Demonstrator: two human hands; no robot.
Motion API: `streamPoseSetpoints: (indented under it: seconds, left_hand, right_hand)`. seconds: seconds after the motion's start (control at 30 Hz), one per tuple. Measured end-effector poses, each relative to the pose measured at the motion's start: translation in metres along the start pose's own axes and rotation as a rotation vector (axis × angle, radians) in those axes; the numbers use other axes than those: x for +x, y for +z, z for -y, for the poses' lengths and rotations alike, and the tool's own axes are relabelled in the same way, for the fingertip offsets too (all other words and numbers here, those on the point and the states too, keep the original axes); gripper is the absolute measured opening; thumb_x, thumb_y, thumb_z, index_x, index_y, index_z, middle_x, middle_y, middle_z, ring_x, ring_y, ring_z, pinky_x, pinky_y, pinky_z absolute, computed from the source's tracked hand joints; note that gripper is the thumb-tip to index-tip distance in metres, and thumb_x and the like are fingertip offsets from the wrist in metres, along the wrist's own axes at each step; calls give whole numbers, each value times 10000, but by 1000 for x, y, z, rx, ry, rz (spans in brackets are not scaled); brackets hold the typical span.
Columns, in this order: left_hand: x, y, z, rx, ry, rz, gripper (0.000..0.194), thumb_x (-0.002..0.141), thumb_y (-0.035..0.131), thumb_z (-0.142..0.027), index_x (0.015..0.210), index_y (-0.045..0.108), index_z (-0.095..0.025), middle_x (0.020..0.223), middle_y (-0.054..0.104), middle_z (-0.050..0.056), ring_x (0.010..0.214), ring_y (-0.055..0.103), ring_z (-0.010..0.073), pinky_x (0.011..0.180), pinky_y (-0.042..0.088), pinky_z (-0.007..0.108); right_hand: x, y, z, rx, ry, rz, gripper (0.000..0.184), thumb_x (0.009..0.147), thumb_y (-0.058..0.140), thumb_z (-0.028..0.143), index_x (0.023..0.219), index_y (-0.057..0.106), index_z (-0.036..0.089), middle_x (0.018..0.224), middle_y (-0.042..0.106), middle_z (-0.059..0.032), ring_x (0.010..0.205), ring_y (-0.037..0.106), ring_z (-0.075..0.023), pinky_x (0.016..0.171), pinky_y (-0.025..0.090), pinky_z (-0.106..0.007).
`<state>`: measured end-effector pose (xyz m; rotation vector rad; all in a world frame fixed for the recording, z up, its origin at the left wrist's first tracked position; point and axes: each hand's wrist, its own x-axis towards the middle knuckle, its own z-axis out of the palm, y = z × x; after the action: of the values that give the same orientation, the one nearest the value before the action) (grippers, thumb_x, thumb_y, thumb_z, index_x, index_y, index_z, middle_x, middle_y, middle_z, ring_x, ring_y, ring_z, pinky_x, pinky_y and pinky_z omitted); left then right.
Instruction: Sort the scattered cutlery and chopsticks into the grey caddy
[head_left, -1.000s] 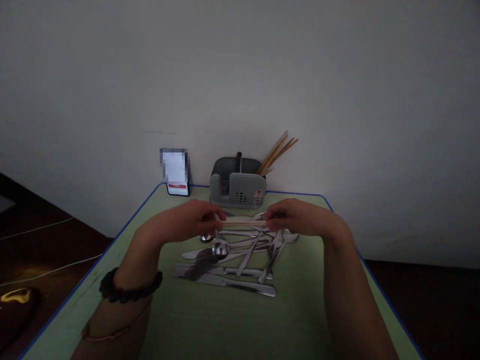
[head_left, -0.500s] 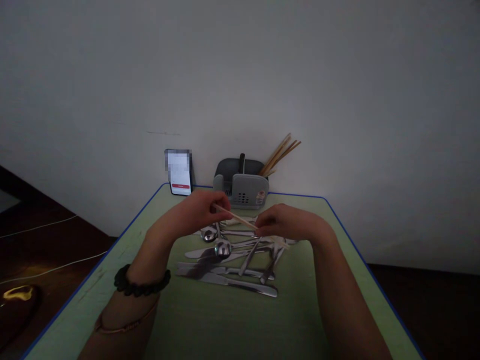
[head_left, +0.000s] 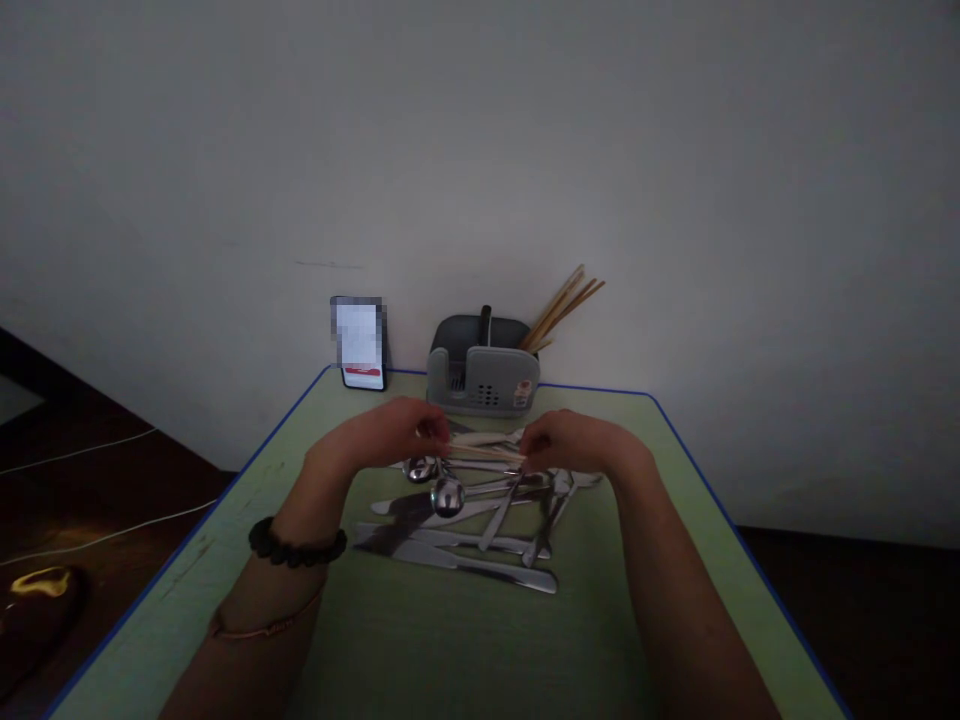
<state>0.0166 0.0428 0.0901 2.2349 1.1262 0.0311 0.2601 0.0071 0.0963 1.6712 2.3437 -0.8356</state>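
My left hand [head_left: 401, 432] and my right hand [head_left: 574, 440] are both closed, pinching opposite ends of a pale wooden chopstick [head_left: 486, 453]. Whether a second stick lies alongside it I cannot tell. It runs nearly level, just above a heap of metal cutlery. In that heap I see a shiny spoon [head_left: 448, 496], another spoon [head_left: 418, 469] partly behind it, and several knives, with a table knife [head_left: 495, 570] nearest me. A fork [head_left: 561, 485] lies below my right hand. My fingers hide part of the pile.
Behind the cutlery a grey utensil holder [head_left: 484, 385] stands against the wall, with several chopsticks [head_left: 566, 305] leaning out on its right. A phone [head_left: 361, 343] is propped up to its left. The green table [head_left: 480, 650] has a blue edge.
My left hand has lowered, and the chopstick has gone from slanting to almost level. My right hand has shifted slightly. The cutlery lies as before.
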Motion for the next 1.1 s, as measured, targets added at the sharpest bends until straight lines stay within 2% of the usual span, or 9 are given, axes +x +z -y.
streamPoseSetpoints:
  seconds: [0.13,0.23,0.33,0.43,0.53,0.63,0.77,0.97,1.1]
  left_hand:
    - [9,11,11,115,-29,7,323,733,612,-337,1015,625,-178,1048,647,74,952,594,223,803,459,305]
    - [14,17,12,173,32,-24,361,744,620,-350,1060,617,-176,1136,607,99,1064,540,250,904,429,342]
    - [15,28,12,245,27,-52,402,764,615,-372,1108,604,-166,1178,581,125,1112,510,284,936,414,386]
    - [10,49,15,288,22,-97,456,820,552,-413,1206,547,-170,1232,559,138,1139,507,298,962,395,438]
    - [0,77,22,362,52,-192,574,878,443,-490,1345,418,-157,1386,450,150,1291,378,313,1078,236,524]
    - [-13,101,27,441,93,-306,728,868,377,-597,1446,244,-176,1478,326,136,1384,209,316,1110,79,574]
    - [-28,115,29,493,144,-386,759,833,438,-615,1456,223,-238,1526,212,114,1400,154,328,1107,27,593]
    - [-44,116,31,490,196,-359,794,829,439,-622,1464,189,-217,1529,197,124,1408,130,318,1119,55,577]
    - [-45,107,34,477,199,-338,640,890,390,-546,1445,248,-262,1510,274,74,1407,153,287,1125,57,568]
  right_hand:
    - [10,7,-9,-55,103,-34,385,675,685,275,1056,677,220,1021,692,-53,874,633,-196,710,455,-253]
    - [13,10,-9,-83,98,-55,524,669,707,300,1175,615,199,1175,625,-91,1008,603,-221,819,454,-275]
    - [14,19,-4,-114,93,-73,599,675,717,318,1239,569,183,1256,566,-131,1117,546,-268,915,427,-335]
    - [14,43,2,-126,60,-125,700,714,685,398,1336,471,158,1361,478,-165,1242,438,-321,986,381,-413]
    - [12,79,6,-134,85,-218,837,790,572,514,1442,271,83,1498,250,-188,1381,198,-349,1086,240,-483]
    - [6,114,11,-160,79,-403,726,891,365,539,1455,244,99,1519,195,-157,1402,134,-323,1115,143,-510]
    - [-4,140,18,-199,31,-576,636,906,330,528,1439,310,180,1519,221,-129,1402,155,-302,1124,107,-503]
    - [-18,148,28,-201,-17,-615,623,905,345,511,1426,334,171,1517,225,-147,1402,164,-285,1127,123,-485]
    - [-19,138,29,-187,-55,-661,601,889,422,432,1429,326,184,1547,102,-131,1414,99,-288,1124,159,-461]
